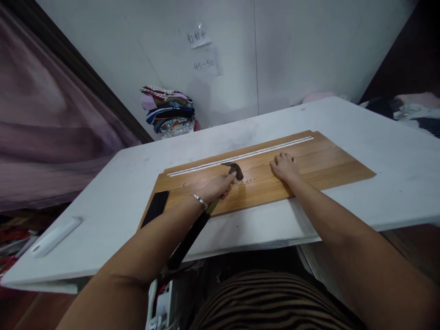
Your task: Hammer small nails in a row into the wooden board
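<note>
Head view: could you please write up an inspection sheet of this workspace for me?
Surface: white table, scuffed, carrying a wooden board.
Job's things: hammer, head over the board near what look like small nails; pale strip along the board's far edge.
Clutter: black flat piece at the board's left end; white bar on the table.
Grips: left hand closed on the hammer near its head; right hand flat on the board, open.
Cables: nothing seen.
Surroundings: white wall with paper notes, folded clothes, curtain at left.

Brown wood-grain board [309, 167]; white table [378, 137]; black-handled hammer [192, 233]; black-and-brown striped garment [261, 302].
</note>
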Available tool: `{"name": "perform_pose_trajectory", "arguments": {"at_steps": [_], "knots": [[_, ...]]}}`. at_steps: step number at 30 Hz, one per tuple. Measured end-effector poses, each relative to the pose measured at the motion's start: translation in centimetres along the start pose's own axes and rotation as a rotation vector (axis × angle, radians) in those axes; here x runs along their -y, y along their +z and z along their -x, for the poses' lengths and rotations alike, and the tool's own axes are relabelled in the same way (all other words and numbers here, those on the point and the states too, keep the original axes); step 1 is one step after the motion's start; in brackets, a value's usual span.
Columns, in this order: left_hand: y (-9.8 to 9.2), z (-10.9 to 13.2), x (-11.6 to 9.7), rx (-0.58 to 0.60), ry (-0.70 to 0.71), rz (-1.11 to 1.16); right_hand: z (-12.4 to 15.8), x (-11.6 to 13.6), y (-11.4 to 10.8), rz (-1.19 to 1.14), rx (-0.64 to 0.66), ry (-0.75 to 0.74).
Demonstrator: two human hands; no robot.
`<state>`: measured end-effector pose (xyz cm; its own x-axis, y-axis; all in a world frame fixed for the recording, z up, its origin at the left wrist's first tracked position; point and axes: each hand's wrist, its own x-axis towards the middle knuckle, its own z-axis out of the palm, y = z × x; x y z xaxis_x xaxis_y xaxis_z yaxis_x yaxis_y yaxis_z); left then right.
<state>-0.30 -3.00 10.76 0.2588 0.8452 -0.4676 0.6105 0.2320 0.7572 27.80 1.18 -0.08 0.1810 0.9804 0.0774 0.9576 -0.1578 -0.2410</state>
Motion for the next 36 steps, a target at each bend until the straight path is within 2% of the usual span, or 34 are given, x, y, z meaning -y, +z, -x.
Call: {"name": "perform_pose_trajectory", "arguments": {"at_steps": [5,21,36], "knots": [[0.29,-0.18,-0.08,0.006,0.002,-0.058,0.03,0.04,0.04,0.007,-0.009,-0.002],[-0.08,-0.68,0.08,-0.037,-0.02,-0.037,-0.03,-0.1,0.13,0.007,-0.002,-0.004],[0.35,-0.75,-0.25,0.014,0.004,-0.064,0.16,-0.11,0.02,0.036,-0.019,-0.021]]}}
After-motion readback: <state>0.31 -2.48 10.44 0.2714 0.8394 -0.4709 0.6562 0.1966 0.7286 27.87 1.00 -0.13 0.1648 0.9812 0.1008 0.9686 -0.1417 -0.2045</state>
